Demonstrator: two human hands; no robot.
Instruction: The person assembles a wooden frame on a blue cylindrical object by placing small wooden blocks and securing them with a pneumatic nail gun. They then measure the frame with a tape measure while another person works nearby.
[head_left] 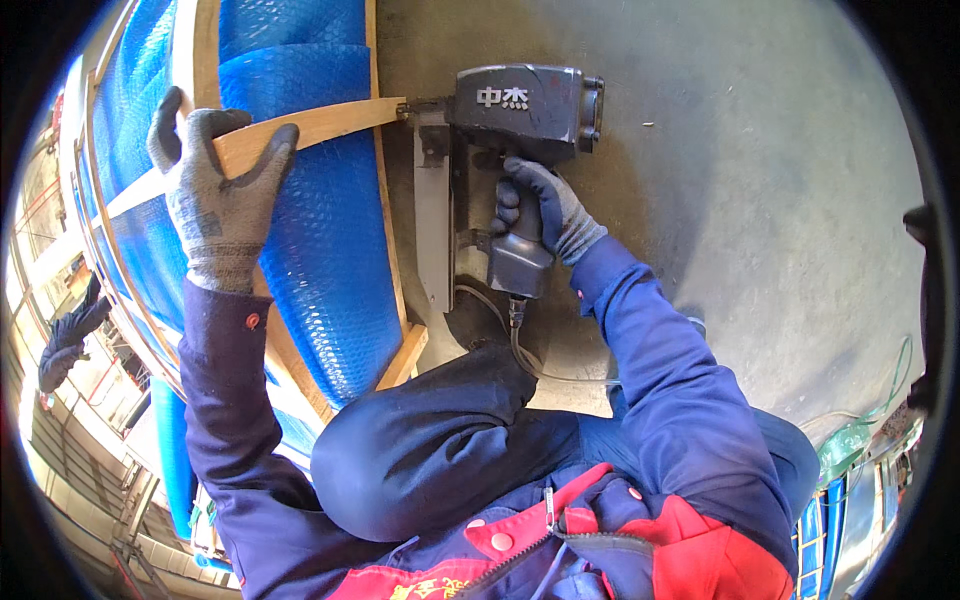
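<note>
A black nail gun (520, 125) lies across the upper middle, its nose against the right end of a pale wooden slat (340, 119). My right hand (550, 205), in a grey glove, is closed around the gun's grip, with the index finger up near the trigger. My left hand (222, 205), gloved too, grips the slat between thumb and fingers. The slat crosses a wood-framed load wrapped in blue bubble wrap (330, 220). From the gun's nose the long grey magazine (433, 220) runs toward me. Whether a nail has gone in cannot be seen.
A thin air hose (540, 374) runs from the grip's base past my bent knee (420, 450). Grey concrete floor (760, 200) stretches to the right. A green, see-through plastic bottle (845, 448) lies at the lower right.
</note>
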